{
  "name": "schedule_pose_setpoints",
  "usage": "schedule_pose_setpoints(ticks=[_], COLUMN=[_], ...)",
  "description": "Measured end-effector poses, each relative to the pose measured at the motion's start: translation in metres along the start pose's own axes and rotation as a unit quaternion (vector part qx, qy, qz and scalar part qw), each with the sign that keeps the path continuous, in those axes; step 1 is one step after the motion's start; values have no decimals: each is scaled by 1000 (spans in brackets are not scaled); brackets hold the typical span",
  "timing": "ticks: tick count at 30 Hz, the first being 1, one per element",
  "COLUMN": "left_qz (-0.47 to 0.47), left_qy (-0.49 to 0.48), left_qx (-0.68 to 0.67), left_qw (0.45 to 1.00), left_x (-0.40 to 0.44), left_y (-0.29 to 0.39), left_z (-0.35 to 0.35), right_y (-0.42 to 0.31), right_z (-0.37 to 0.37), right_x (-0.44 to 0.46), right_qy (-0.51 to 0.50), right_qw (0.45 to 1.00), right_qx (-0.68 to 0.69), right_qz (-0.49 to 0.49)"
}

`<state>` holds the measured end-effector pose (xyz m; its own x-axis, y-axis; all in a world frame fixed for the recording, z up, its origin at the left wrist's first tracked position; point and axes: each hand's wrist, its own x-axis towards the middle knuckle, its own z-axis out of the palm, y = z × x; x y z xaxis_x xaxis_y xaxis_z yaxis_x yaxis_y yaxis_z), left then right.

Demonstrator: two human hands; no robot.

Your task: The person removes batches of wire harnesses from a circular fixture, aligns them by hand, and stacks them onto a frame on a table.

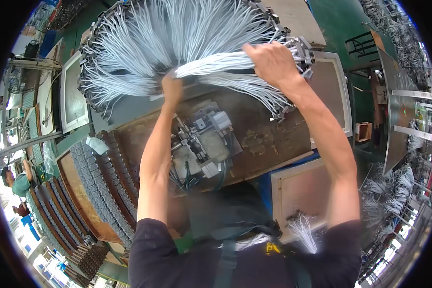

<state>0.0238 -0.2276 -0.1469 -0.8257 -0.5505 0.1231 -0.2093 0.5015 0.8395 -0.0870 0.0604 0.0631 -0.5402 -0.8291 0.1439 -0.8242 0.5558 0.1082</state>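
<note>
My right hand point(275, 65) is wrapped around a bundle of white cables point(221, 64), close to the end where dark metal connectors point(303, 55) stick out. My left hand point(172, 89), a little blurred, is closed at the bundle's other end; its fingertips are partly hidden. Behind and under the bundle, a large fan of similar white cables point(177, 33) spreads out, with dark connectors along its outer edge. Below my left hand, a metal fixture point(204, 139) with blocks and dark hoses sits on the brown worktable point(269, 139).
Rows of grey blocks point(98, 180) line the table's left side. A framed tray point(302, 185) with loose white wires point(303, 233) is near my right elbow. Another framed panel point(75, 93) stands at left. A person in green point(21, 180) is at far left. Cable bundles point(398, 189) hang at right.
</note>
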Motion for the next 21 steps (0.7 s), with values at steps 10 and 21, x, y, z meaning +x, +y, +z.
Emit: schedule_pose_setpoints(ticks=[10, 21], left_qz=[140, 257], left_qy=[-45, -41], left_qx=[75, 212], left_qw=[986, 942], left_x=[-49, -58], left_y=[34, 0], left_z=[43, 79], right_y=[22, -102], right_z=[142, 57], right_x=[21, -55], right_qy=[-50, 72], right_qw=[997, 953], right_qx=[-54, 294], right_qz=[-27, 28])
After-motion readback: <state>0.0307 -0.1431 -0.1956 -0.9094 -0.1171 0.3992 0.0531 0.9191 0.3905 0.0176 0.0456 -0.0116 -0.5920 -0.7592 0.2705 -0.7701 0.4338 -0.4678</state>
